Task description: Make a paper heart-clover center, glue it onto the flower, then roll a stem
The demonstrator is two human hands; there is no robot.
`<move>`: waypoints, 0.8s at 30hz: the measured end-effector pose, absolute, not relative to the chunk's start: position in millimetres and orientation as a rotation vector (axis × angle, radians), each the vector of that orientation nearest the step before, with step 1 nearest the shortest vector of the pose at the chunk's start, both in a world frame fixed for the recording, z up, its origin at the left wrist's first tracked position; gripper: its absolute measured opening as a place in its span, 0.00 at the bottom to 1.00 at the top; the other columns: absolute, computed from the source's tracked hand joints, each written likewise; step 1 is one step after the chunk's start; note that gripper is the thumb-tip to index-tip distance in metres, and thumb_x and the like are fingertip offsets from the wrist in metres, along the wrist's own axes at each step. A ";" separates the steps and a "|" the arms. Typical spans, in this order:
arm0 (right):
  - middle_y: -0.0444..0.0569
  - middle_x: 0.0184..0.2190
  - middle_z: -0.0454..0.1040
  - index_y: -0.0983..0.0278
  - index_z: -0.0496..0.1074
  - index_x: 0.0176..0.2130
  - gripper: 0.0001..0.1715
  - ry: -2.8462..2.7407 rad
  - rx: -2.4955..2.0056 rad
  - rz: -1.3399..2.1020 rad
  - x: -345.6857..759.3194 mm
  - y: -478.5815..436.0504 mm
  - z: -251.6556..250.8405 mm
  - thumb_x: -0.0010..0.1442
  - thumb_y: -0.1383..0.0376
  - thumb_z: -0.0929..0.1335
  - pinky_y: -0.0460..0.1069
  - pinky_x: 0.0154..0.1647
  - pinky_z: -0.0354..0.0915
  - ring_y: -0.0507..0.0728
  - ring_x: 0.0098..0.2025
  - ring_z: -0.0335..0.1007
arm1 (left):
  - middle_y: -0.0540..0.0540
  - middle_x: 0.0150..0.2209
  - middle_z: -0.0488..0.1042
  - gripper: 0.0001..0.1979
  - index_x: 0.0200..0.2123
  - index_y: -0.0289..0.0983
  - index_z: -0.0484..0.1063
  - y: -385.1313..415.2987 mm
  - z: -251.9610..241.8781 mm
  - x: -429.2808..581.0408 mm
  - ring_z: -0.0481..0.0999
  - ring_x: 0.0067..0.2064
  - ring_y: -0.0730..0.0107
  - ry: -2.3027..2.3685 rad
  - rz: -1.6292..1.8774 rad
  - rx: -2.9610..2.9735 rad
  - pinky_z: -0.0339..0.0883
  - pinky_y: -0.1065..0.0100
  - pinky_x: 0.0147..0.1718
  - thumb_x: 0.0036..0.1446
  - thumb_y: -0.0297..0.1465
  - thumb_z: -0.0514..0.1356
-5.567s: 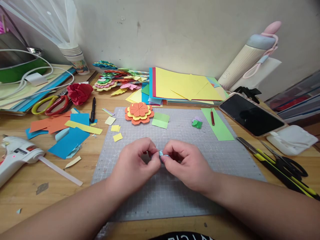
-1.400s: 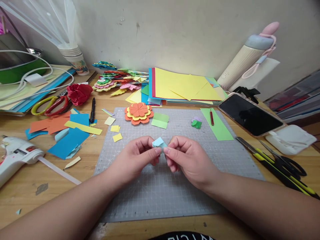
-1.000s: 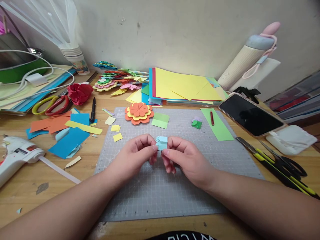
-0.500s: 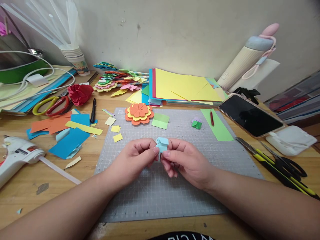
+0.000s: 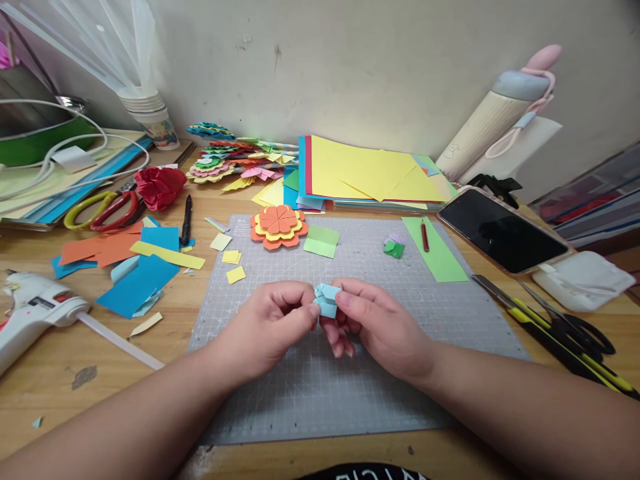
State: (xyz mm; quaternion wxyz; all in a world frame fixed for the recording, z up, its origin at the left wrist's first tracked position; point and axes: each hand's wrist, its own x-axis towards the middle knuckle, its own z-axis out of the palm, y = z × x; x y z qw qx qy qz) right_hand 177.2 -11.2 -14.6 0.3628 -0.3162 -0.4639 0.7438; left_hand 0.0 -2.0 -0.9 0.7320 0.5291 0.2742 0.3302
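A small folded piece of light blue paper (image 5: 327, 301) is held between both hands above the grey cutting mat (image 5: 280, 407). My left hand (image 5: 273, 323) pinches its left edge with thumb and forefinger. My right hand (image 5: 380, 320) grips its right side, the thumb lying over the front; some fingers curl beneath. Beyond the hands, an orange and yellow layered paper flower (image 5: 279, 227) rests on the mat beside a creased light green paper (image 5: 321, 241). Small yellow squares (image 5: 235, 275) lie to the left, and a green folded scrap (image 5: 394, 249) to the right.
At the left are a glue gun (image 5: 45, 303), blue paper scraps (image 5: 137, 287) and red-and-yellow-handled scissors (image 5: 107, 207). To the right lie a phone (image 5: 503, 230), black scissors (image 5: 575, 327) and a yellow cutter (image 5: 565, 343). Stacked coloured paper (image 5: 370, 167) sits against the wall.
The blue paper has come slightly lower and tilted. My right thumb has moved up from its lower edge onto its right side. My left hand keeps its pinch.
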 end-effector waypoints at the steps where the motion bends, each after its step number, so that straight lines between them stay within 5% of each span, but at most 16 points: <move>1: 0.42 0.23 0.69 0.64 0.67 0.30 0.16 -1.204 -0.819 1.900 177.3 -11.4 -14.3 0.65 0.57 0.63 0.42 0.20 0.57 0.47 0.21 0.65 | 0.48 0.26 0.77 0.15 0.23 0.36 0.67 -2.1 -0.5 0.5 0.76 0.31 0.70 0.613 0.730 1.172 0.68 0.66 0.36 0.63 0.32 0.56; 9: 0.41 0.22 0.67 0.64 0.64 0.27 0.18 -1.333 -0.945 1.736 175.5 -14.7 -8.4 0.64 0.57 0.64 0.44 0.22 0.58 0.48 0.22 0.63 | 0.53 0.20 0.69 0.15 0.19 0.37 0.64 -3.6 8.8 4.6 0.66 0.23 0.76 0.748 0.762 1.252 0.65 0.71 0.31 0.59 0.26 0.54; 24: 0.40 0.18 0.65 0.64 0.63 0.25 0.18 -1.251 -1.003 1.786 176.1 -13.3 -5.8 0.63 0.58 0.65 0.43 0.18 0.56 0.46 0.18 0.60 | 0.53 0.21 0.63 0.14 0.23 0.37 0.67 -3.2 -4.2 -2.7 0.61 0.26 0.73 0.913 0.643 1.259 0.54 0.69 0.28 0.58 0.38 0.55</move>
